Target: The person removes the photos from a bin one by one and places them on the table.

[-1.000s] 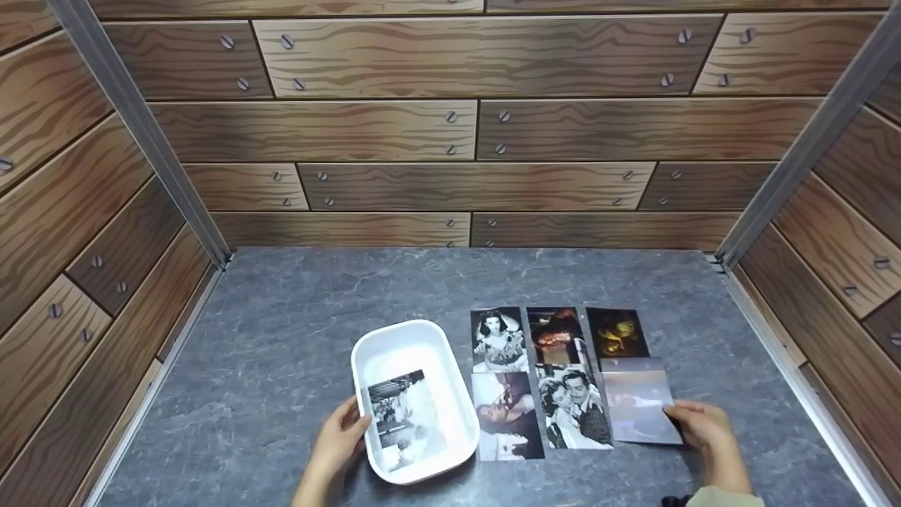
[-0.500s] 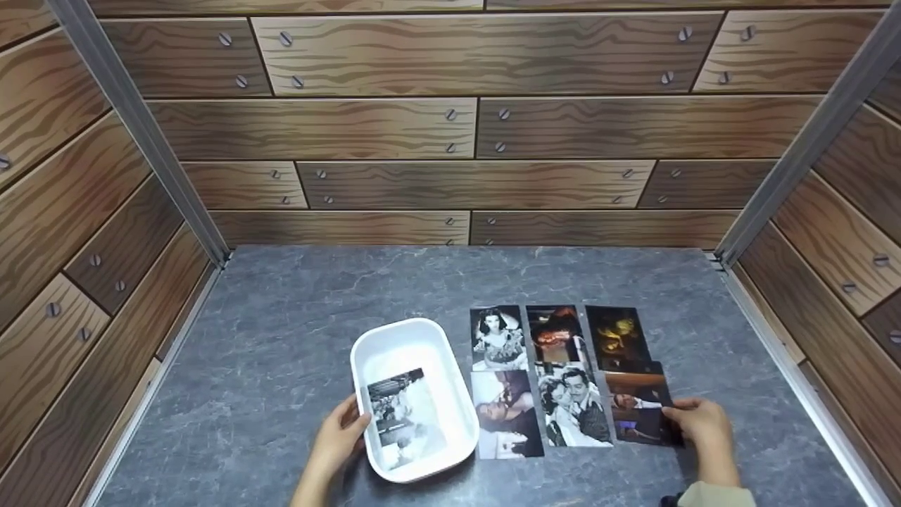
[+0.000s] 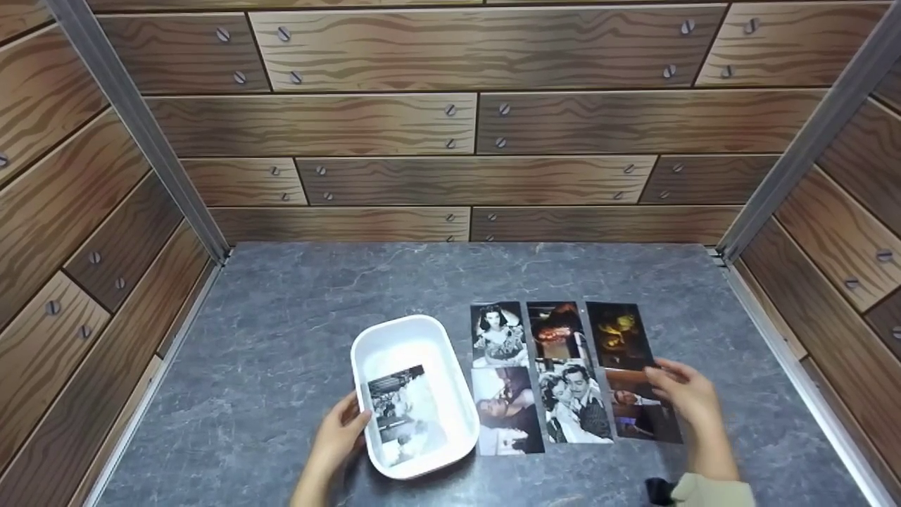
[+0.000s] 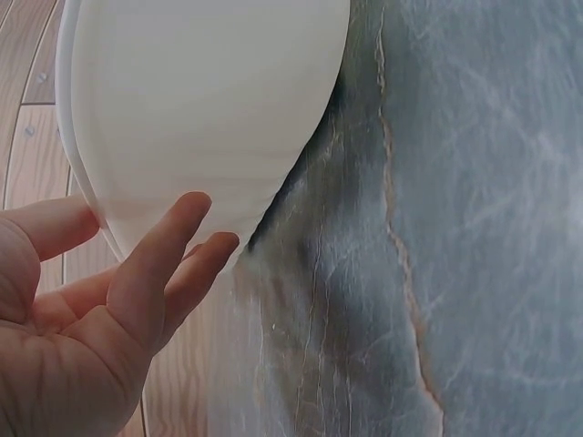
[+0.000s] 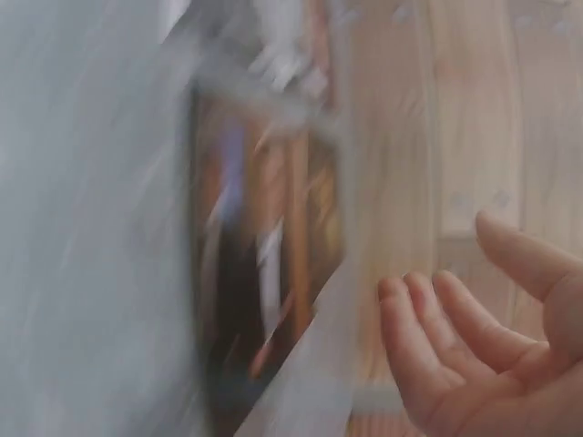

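Observation:
My left hand (image 3: 336, 435) holds the left side of a white plastic tub (image 3: 461, 408). The left wrist view shows its thumb at the rim and fingers against the tub's outer wall (image 4: 209, 100). Inside the tub lies a black-and-white photo (image 3: 405, 415). My right hand (image 3: 690, 401) is over the right edge of a colour photo (image 3: 633, 405), its fingertips near the dark photo (image 3: 619, 334) behind. Nothing is between its fingers in the right wrist view, where the colour photo (image 5: 260, 255) is blurred.
Four-cornered prints stand in two rows right of the tub, among them a woman's portrait (image 3: 498, 334), a reddish photo (image 3: 556, 331), a couple (image 3: 577, 405) and a sideways picture (image 3: 508, 415). Wood-patterned walls (image 3: 464, 127) bound the grey marbled table (image 3: 317, 296).
The colour photo, glary at first, now lies flat at the front right. My right hand has let go of it and moved up and slightly left. The left hand stays at the tub.

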A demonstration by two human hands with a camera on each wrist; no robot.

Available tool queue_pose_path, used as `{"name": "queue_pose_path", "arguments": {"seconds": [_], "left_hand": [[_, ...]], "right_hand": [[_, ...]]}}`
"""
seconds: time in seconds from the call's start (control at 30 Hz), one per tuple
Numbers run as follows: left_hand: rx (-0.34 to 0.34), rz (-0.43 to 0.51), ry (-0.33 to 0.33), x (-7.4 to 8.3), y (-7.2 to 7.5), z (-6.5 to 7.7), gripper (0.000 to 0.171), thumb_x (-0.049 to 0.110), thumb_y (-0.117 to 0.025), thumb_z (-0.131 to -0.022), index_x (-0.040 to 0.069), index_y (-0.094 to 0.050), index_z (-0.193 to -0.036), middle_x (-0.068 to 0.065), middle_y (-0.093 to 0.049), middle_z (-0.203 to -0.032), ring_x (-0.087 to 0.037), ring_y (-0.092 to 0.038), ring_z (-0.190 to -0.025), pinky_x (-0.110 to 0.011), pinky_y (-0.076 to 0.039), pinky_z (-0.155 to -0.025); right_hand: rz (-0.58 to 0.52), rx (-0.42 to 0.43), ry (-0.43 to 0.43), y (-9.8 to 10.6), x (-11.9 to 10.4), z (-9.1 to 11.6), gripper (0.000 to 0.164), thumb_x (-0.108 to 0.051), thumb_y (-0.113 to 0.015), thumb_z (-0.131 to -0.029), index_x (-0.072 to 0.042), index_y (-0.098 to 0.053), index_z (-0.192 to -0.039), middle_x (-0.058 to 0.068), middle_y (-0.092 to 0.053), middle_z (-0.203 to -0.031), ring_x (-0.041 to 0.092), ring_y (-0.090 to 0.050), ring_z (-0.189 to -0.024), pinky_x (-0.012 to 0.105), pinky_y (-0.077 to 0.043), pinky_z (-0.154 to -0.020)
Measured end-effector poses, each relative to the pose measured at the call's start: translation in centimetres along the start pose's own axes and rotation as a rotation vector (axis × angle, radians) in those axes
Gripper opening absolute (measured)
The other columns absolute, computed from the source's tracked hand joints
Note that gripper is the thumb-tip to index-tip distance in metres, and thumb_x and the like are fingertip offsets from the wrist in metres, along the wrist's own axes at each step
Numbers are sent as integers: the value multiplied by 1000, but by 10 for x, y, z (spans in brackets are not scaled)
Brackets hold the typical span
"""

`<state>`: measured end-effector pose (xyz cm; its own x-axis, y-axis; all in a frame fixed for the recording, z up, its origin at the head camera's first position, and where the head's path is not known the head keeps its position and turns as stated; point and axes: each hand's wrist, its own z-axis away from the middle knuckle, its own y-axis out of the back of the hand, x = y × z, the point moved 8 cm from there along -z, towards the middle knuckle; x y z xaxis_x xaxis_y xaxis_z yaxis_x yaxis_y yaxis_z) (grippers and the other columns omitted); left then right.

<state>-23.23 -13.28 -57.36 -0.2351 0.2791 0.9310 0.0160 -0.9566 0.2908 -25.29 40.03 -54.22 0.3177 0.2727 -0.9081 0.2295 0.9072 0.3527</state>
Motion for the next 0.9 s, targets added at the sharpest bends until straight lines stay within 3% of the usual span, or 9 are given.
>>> {"name": "queue_pose_path", "arguments": {"seconds": [0.1,0.2,0.33,0.47,0.63,0.7,0.9], "left_hand": [[-5,1,15,-2,-2,1,56,9,-56,-96,-14,-33,-142,-38,-43,-138,-49,-50,-123,-45,-58,-82],[-6,14,12,-1,-1,2,56,8,-55,-97,-14,-32,-142,-38,-42,-139,-49,-49,-125,-44,-58,-82],[-21,29,-17,3,0,3,55,7,-54,-97,-16,-30,-142,-39,-41,-138,-50,-48,-125,-44,-58,-83],[-16,1,-10,3,0,3,55,8,-53,-97,-15,-31,-142,-38,-42,-139,-48,-49,-125,-42,-58,-82],[-3,-14,-21,3,1,2,54,8,-54,-97,-15,-33,-141,-37,-44,-137,-48,-50,-124,-40,-58,-80],[-11,-3,-36,4,1,2,54,7,-55,-97,-16,-33,-141,-38,-44,-137,-48,-50,-124,-39,-58,-79],[-24,28,-48,5,-1,4,55,6,-54,-96,-17,-31,-140,-39,-44,-136,-48,-50,-124,-37,-58,-78]], "right_hand": [[-202,-23,47,-30,-22,8,49,-8,-65,-92,12,-47,-133,-16,-68,-86,-4,-65,-75,18,-56,-79],[-316,-36,120,-70,-47,20,47,-1,-64,-90,10,-48,-133,-8,-72,-94,-1,-67,-81,18,-54,-81],[-295,-103,211,-131,-81,44,50,0,-65,-89,8,-47,-135,18,-64,-123,13,-66,-103,22,-53,-90],[-186,-253,257,-194,-101,73,56,-8,-68,-87,2,-47,-138,24,-54,-135,33,-60,-116,32,-55,-90],[-151,-534,259,-265,-103,107,73,-11,-71,-84,8,-34,-144,31,-39,-146,46,-43,-131,45,-46,-104],[-161,-614,227,-286,-97,114,78,-11,-72,-85,13,-28,-145,34,-30,-149,50,-30,-138,50,-34,-112],[-120,-617,101,-313,-79,112,82,-11,-73,-83,17,-25,-144,40,-21,-149,55,-17,-140,60,-20,-116]]}}
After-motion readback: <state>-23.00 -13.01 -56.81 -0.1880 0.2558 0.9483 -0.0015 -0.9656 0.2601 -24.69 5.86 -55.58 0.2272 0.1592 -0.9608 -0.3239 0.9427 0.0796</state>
